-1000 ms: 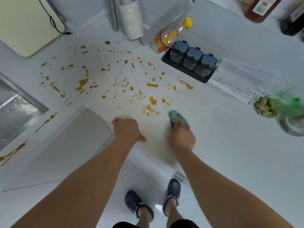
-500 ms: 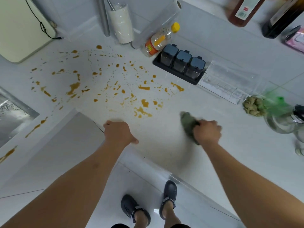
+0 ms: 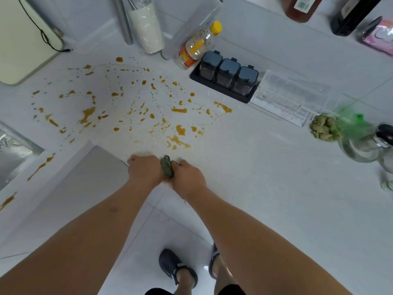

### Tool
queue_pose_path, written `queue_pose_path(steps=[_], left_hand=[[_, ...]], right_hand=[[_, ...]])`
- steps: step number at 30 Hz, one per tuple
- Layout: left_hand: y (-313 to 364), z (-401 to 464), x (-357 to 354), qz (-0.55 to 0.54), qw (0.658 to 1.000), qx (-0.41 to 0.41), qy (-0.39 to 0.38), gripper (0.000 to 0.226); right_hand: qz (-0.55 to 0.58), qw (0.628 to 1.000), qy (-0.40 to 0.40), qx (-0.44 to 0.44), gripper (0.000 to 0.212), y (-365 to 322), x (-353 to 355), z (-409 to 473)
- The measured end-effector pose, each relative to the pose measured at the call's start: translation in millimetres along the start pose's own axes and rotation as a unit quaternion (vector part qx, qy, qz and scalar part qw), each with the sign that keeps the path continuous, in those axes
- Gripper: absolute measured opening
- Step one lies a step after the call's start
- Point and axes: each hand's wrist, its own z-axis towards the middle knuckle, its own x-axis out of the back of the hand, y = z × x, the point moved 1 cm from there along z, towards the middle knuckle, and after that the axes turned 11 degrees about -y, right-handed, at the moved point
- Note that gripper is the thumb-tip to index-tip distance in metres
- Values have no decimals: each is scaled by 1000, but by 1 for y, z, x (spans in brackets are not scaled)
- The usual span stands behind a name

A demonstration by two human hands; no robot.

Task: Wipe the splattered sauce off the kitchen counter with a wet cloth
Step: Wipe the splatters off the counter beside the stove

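Observation:
Orange-brown sauce splatter [image 3: 136,111] covers the white kitchen counter [image 3: 255,167] from the cutting board to the spice rack. More streaks lie by the sink [image 3: 42,166]. My right hand [image 3: 188,177] grips a bunched grey-green cloth [image 3: 167,169] at the counter's front edge, just below the nearest blobs. My left hand [image 3: 144,169] rests beside it with curled fingers on the counter edge, touching the cloth's left side. Most of the cloth is hidden under my right hand.
A pale cutting board [image 3: 23,39] leans at the back left. A sink [image 3: 12,154] sits at the left. Behind the splatter stand a white cup [image 3: 146,28], a yellow-capped bottle [image 3: 197,45] and a black spice rack [image 3: 228,75]. Clear tray [image 3: 287,96], green bag [image 3: 331,126] and glass kettle [image 3: 370,143] lie right.
My right hand has swept the cloth left along the counter's front edge, from well right of the splatter to right beside my left hand. The left hand has stayed in place.

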Motion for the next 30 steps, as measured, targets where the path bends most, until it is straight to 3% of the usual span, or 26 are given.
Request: queue_pose_path(steps=[4,10,13,19,23,26,30], left_hand=[[0,13,-4,55,997,8,-49,74],[-4,9,-4,72,996,-13,-42,89],[-2,9,-4,49,998,-10,-45,87],[-5,12,-7,76,996,-26,-46,74],[-3,15,-7,120,991,-34,-56,76],[-2,19,-4,125,990,-36,-60,86],[0,24,-3,109,991,-12,-81,81]], right_hand=[[30,994,39,-100,36,72,31,-18],[62,916,101,-384,38,216,71,-64],[68,923,107,-362,35,184,61,-44],[85,985,50,-142,33,18,16,14],[-12,996,14,-86,27,14,13,0],[-17,989,51,-138,30,80,21,-28],[42,935,103,-335,31,188,44,-71]])
